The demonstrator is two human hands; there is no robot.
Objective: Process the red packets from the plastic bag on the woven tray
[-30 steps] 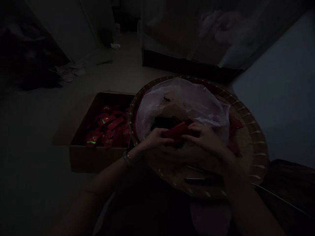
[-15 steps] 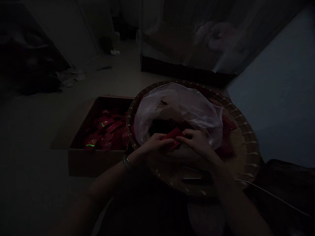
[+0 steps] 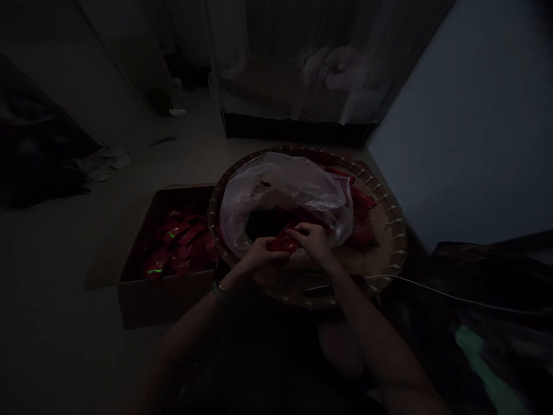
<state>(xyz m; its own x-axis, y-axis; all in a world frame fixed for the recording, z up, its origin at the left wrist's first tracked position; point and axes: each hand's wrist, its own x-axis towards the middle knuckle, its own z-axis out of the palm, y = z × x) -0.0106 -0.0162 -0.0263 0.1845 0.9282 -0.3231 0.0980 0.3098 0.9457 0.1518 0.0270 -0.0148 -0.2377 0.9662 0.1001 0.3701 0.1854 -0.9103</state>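
Between my two hands is a small red packet, held over the near side of an open plastic bag. My left hand grips its left end, thumb on top. The fingers of my right hand pinch its upper right edge. The bag lies in a round woven basket tray and has dark contents that I cannot make out. More red packets lie on the tray's right side. In the dim light the fine print on the packet is unreadable.
Left of the tray stands an open cardboard box with many red packets inside. A dark flat object, perhaps a phone, lies at the tray's near edge, with a white cable running right. A pale wall rises at right.
The view has swung a little to the right, so everything sits further left. Both hands still hold the red packet, which now shows more of its printed face.
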